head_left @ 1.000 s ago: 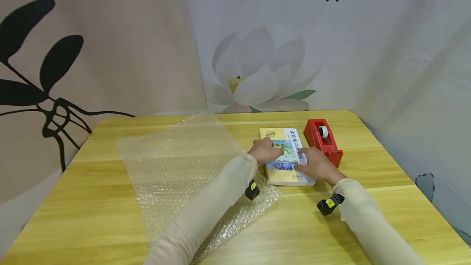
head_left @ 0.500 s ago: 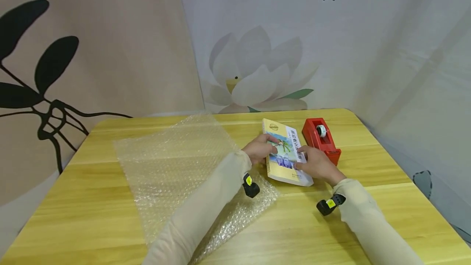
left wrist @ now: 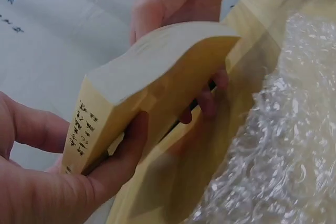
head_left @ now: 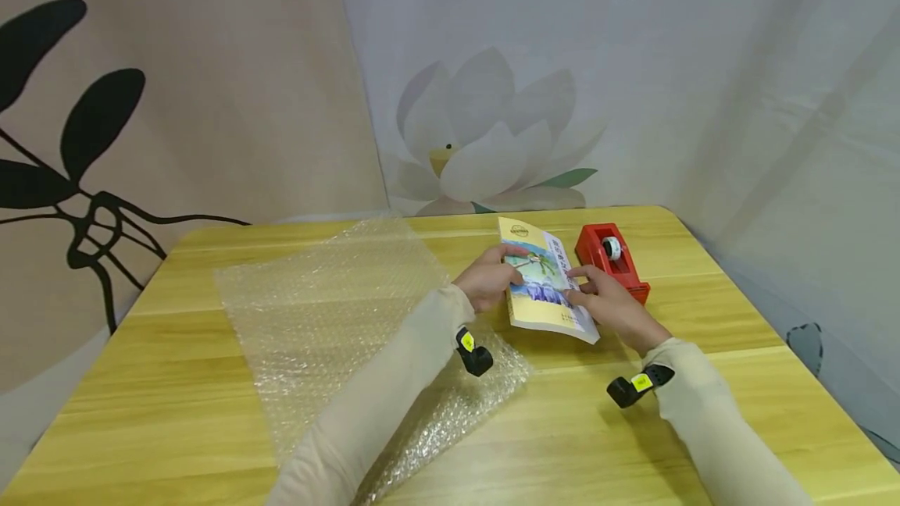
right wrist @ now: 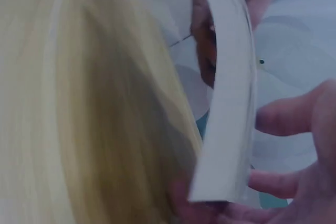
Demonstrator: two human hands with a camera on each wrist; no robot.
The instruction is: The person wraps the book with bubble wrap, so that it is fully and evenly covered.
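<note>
A paperback book point(head_left: 540, 293) with a yellow, blue and white cover is held slightly above the table, its pages bowed. My left hand point(head_left: 485, 281) grips its left side, thumb and fingers on opposite faces. My right hand point(head_left: 610, 304) holds the opposite edge. In the left wrist view, the spine of the book point(left wrist: 86, 124) sits in my left hand point(left wrist: 58, 190), while my right hand point(left wrist: 181, 3) is at the far side. Page edges of the book point(right wrist: 228, 93) face the right wrist view, with fingers of my right hand point(right wrist: 302, 150) on both sides.
A sheet of bubble wrap point(head_left: 330, 311) lies flat on the wooden table point(head_left: 141, 381), left of the book and partly under my left forearm. Just right of the book stands a red tape dispenser point(head_left: 598, 248) with a roll in it. A printed curtain point(head_left: 281, 100) hangs behind.
The book lay flat on the table; its left side rose first, and now it is off the surface and bowed. My left hand shifted left and took hold of the spine side.
</note>
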